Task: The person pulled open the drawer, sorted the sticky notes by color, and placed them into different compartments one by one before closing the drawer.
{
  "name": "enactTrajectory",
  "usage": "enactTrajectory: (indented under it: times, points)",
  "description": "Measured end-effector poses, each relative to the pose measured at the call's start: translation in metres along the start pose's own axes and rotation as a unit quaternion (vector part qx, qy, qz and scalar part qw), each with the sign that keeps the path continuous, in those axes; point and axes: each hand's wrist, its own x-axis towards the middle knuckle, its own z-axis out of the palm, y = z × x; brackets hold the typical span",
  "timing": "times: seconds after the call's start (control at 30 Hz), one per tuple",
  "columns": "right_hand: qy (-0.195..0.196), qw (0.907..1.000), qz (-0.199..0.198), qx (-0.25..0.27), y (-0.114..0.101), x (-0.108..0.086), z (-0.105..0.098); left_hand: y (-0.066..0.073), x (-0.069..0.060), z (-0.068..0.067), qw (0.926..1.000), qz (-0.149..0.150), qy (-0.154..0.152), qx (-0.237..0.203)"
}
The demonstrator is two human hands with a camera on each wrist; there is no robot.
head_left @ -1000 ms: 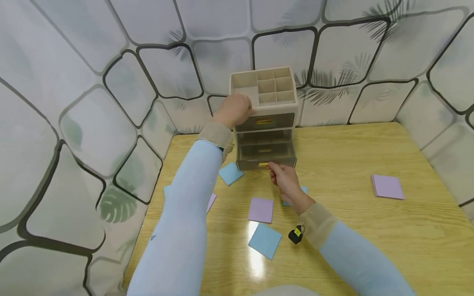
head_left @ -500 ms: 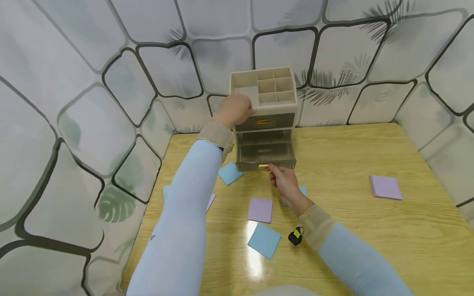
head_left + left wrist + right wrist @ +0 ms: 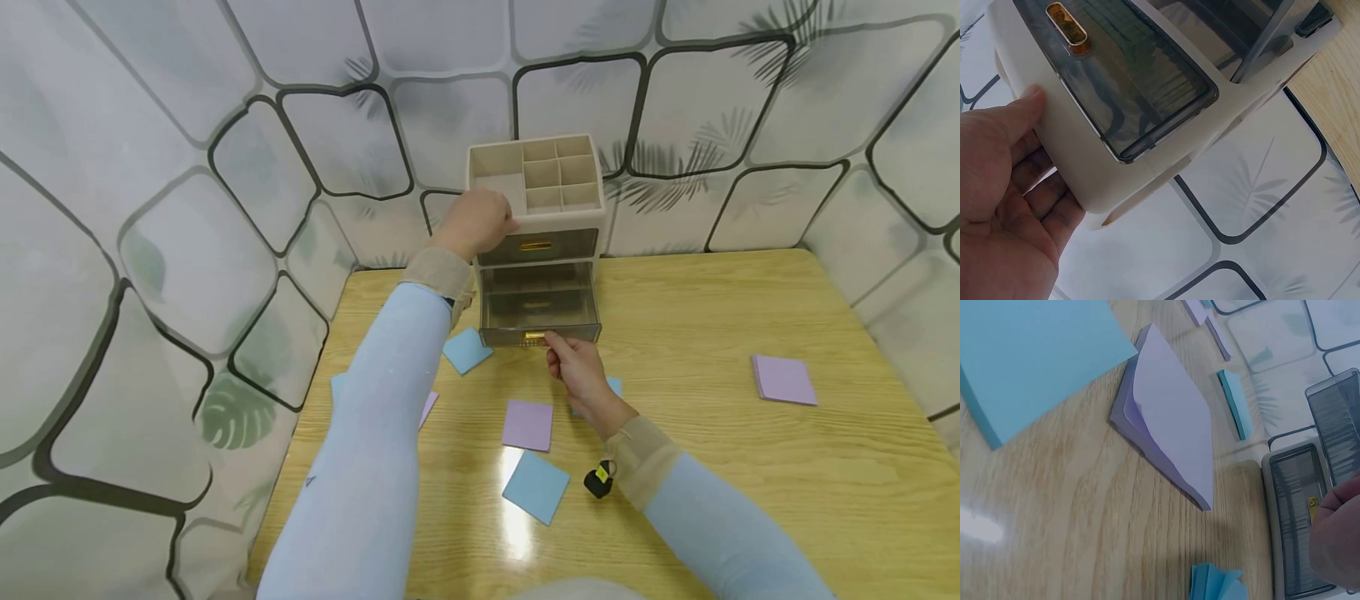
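A cream desktop organizer point(image 3: 487, 221) with smoky see-through drawers stands at the back of the table. Its middle drawer point(image 3: 498, 335) is pulled out, while the top drawer point(image 3: 570, 244) is closed. My left hand point(image 3: 474, 223) grips the organizer's upper left edge. In the left wrist view the thumb point(image 3: 1029, 109) lies on the front face and the other fingers reach past the rim. My right hand point(image 3: 581, 375) pinches the gold handle point(image 3: 534, 336) of the pulled-out drawer. The right wrist view shows only part of that hand point(image 3: 1338, 534) at its edge.
On the wooden table point(image 3: 712, 500) lie several sticky-note pads: purple point(image 3: 527, 426) and blue point(image 3: 536, 487) in front, blue point(image 3: 467, 351) beside the organizer, purple point(image 3: 784, 380) at right. Others are partly hidden by my arms. A patterned curtain point(image 3: 450, 50) closes in the back and sides.
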Motion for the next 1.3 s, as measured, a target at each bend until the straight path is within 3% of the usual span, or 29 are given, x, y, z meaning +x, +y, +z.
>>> enactTrajectory:
  times: [0.27, 0.53, 0.7, 0.87, 0.97, 1.13, 1.23, 1.3]
  points:
    - [-0.002, 1.0, 0.006, 0.005, -0.002, -0.001, 0.0, -0.001, -0.002, 0.001, 0.9999, 0.0, 0.009, -0.005]
    - [-0.037, 0.9991, 0.018, -0.01, -0.005, -0.002, -0.007, -0.004, -0.001, 0.001, 1.0, 0.001, 0.004, -0.008]
    - [-0.078, 0.9937, 0.019, -0.078, -0.01, -0.002, -0.022, -0.006, -0.003, 0.003, 0.9997, 0.019, 0.008, -0.011]
    - [-0.105, 0.9783, -0.006, -0.179, -0.017, -0.006, -0.052, -0.008, -0.005, 0.007, 0.9991, 0.032, 0.01, -0.025]
    - [-0.102, 0.9686, -0.02, -0.226, -0.022, -0.009, -0.072, -0.008, -0.005, 0.013, 0.9984, 0.041, 0.018, -0.034]
    - [-0.09, 0.9518, -0.036, -0.291, -0.025, -0.014, -0.098, -0.015, -0.011, 0.025, 0.994, 0.044, 0.072, -0.069]
    - [-0.089, 0.9403, -0.052, -0.325, -0.024, -0.016, -0.109, -0.024, -0.019, 0.033, 0.9841, 0.039, 0.144, -0.097]
    - [-0.087, 0.9308, -0.066, -0.349, -0.024, -0.017, -0.116, -0.031, -0.026, 0.038, 0.9727, 0.037, 0.201, -0.111]
